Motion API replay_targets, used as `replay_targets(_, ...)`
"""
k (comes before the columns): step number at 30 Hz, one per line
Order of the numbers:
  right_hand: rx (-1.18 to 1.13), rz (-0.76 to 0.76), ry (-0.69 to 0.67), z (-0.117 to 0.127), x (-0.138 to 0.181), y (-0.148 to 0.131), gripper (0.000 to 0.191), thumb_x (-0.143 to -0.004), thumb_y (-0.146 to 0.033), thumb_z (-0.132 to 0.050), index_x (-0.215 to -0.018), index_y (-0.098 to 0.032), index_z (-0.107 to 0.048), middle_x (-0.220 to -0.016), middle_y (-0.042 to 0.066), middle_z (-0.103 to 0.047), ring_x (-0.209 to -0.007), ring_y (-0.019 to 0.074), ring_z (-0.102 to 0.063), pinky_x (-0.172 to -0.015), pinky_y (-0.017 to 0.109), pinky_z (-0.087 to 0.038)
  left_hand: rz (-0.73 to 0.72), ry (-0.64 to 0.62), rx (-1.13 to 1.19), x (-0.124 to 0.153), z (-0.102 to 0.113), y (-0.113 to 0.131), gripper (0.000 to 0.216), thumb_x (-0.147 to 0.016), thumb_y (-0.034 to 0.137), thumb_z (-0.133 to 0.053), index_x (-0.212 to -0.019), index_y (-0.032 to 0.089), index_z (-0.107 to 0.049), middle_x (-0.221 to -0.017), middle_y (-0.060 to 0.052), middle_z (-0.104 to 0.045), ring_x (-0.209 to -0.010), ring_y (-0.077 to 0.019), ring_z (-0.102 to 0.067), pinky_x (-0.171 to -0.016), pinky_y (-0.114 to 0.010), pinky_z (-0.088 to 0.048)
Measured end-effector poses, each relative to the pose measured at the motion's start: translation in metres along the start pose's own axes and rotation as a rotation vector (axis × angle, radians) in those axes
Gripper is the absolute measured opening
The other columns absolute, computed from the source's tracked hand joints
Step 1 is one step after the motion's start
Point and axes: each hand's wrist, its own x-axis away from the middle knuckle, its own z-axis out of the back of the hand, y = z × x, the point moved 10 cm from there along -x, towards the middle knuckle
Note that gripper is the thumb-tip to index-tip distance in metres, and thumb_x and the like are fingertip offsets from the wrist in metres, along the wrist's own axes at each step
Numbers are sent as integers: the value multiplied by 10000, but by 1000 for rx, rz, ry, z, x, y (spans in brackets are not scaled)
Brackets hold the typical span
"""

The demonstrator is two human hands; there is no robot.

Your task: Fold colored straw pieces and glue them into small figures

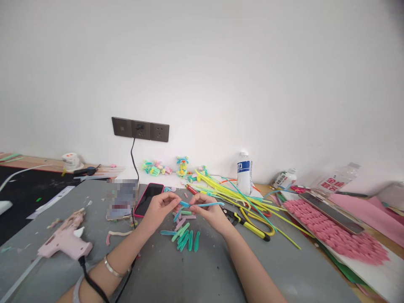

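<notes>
A blue-labelled bottle (pixel 244 173) stands upright. Left of it is a socket panel (pixel 147 131); right of the bottle, a phone (pixel 331 213) lies on a pink braided mat (pixel 331 238).

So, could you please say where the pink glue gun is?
In the head view, the pink glue gun lies at left on the gray mat, beside the left forearm.

lt-blue stick (pixel 211 204), pink glue gun (pixel 62 243), gry mat (pixel 176 277)
</notes>
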Motion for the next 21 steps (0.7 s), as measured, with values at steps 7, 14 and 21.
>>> replay_targets(7, 9, -6, -26, 2, 0, 5, 240, -773, -382, -755, -791, -176, -634, -689, -17, -590, -583, 107, -503, -567, 237, -398, -8, -16, -12, 0, -1, 3, 286, -805, 432, -681, -795, 146, -691, -674, -23, -661, -625, -148, -616, -606, -252, -521)
replay_targets(14, 10, -17, -88, -3, 2, 2, 253, -809, -401, -722, -786, -161, -647, -722, 1, -583, -622, 112, -498, -601, 245, -411, -15, -63, -34, 1, -6, 2, 277, -819, 418, -670, -813, 141, -689, -682, -24, -663, -629, -144, -617, -613, -247, -513)
replay_targets(21, -44, -21, -185, -12, 5, -2, 270, -823, -420, -711, -801, -161, -637, -720, 8, -591, -658, 126, -526, -631, 252, -430, 10, -126, 2, 2, -13, 0, 271, -834, 415, -670, -800, 146, -682, -650, -9, -652, -609, -131, -608, -604, -236, -504)
